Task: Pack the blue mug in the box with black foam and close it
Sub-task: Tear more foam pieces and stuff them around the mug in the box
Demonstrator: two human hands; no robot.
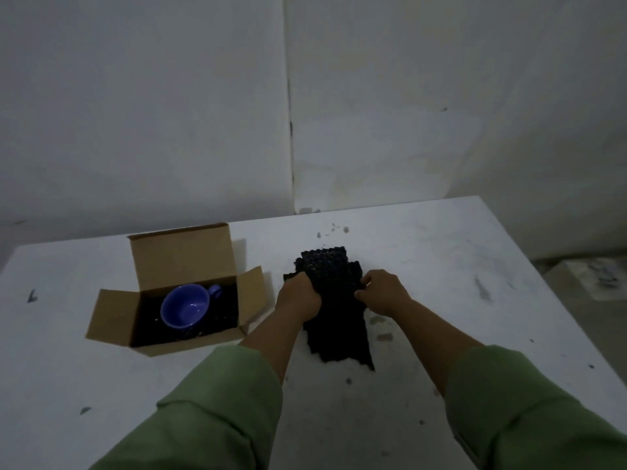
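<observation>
A brown cardboard box (112,313) stands open on the left of the white table, its flaps spread and its back lid upright. Inside it the blue mug (186,308) lies on black foam lining, mouth toward me, handle at the upper right. To the right of the box a sheet of black textured foam (330,266) lies on the table. My left hand (298,295) grips its left edge and my right hand (385,293) pinches its right edge. Part of the sheet is hidden under my hands and forearms.
The white table (441,266) has dark smudges and small specks near its far edge. Grey walls meet in a corner behind it. Beyond the table's right edge a pale object (587,279) sits lower down.
</observation>
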